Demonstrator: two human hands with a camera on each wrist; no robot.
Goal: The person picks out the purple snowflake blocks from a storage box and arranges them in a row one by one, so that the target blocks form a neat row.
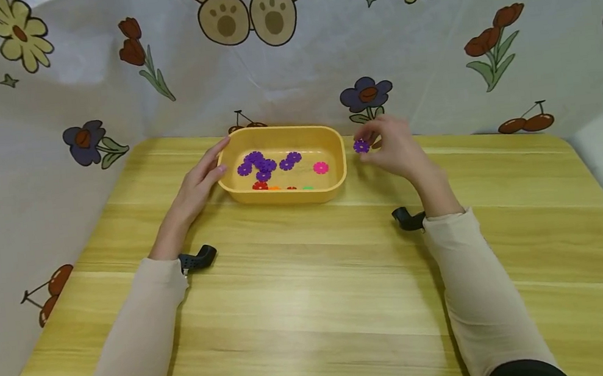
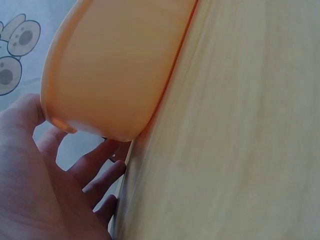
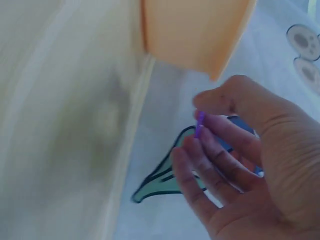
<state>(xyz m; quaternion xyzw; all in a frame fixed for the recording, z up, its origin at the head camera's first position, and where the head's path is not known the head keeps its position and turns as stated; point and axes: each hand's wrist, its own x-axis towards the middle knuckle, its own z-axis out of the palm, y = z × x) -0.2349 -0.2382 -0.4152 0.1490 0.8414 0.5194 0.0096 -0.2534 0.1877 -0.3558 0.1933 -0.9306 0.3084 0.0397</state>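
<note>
A yellow plastic tub (image 1: 291, 198) stands near the table's far edge. My left hand (image 1: 197, 183) grips its left end, the thumb at the rim; in the left wrist view, the other fingers (image 2: 95, 167) spread along the end of the tub. Just beyond the tub's right end, my right hand (image 1: 395, 146) pinches a purple flower-shaped plastic disc (image 1: 361, 146) between thumb and fingertips. The right wrist view shows that disc (image 3: 199, 125) edge-on. Inside the tub lie several purple flower discs (image 1: 263, 166), a pink disc (image 1: 321, 167) and a red disc (image 1: 259, 185).
The near wall of the tub partly hides an orange disc (image 1: 274, 188) and a green piece (image 1: 308, 188). A wooden table (image 1: 302, 298) carries everything. Behind it hangs a white cloth (image 1: 268, 81) with printed flowers and cherries. Black wrist devices (image 1: 198, 259) sit at both cuffs.
</note>
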